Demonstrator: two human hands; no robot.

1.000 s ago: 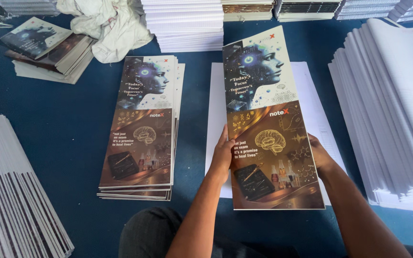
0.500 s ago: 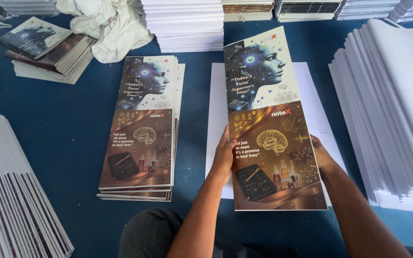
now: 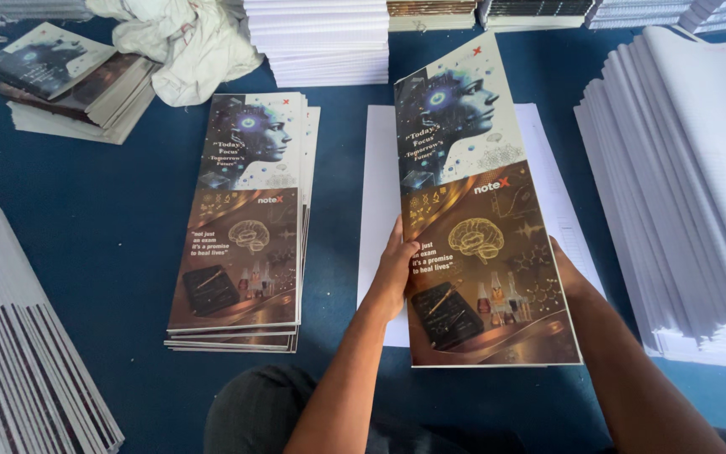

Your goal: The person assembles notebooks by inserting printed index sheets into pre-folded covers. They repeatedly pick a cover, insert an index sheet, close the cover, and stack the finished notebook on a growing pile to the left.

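I hold a long printed cover sheet (image 3: 472, 202), showing a profile head above and a golden brain below, by both side edges. My left hand (image 3: 394, 273) grips its left edge with the thumb on the print. My right hand (image 3: 566, 273) holds the right edge, mostly hidden behind the sheet. The sheet hovers tilted over a white paper block (image 3: 377, 193) lying on the blue surface. To the left lies a stack of the same printed covers (image 3: 245, 227).
Fanned white paper stacks stand at the right (image 3: 691, 185) and lower left (image 3: 18, 353). More white stacks (image 3: 321, 42) line the far edge. A crumpled white cloth (image 3: 178, 42) and a few finished books (image 3: 60, 80) lie far left.
The held cover sheet has shifted slightly to the right and down over the white block; both hands keep their grip.
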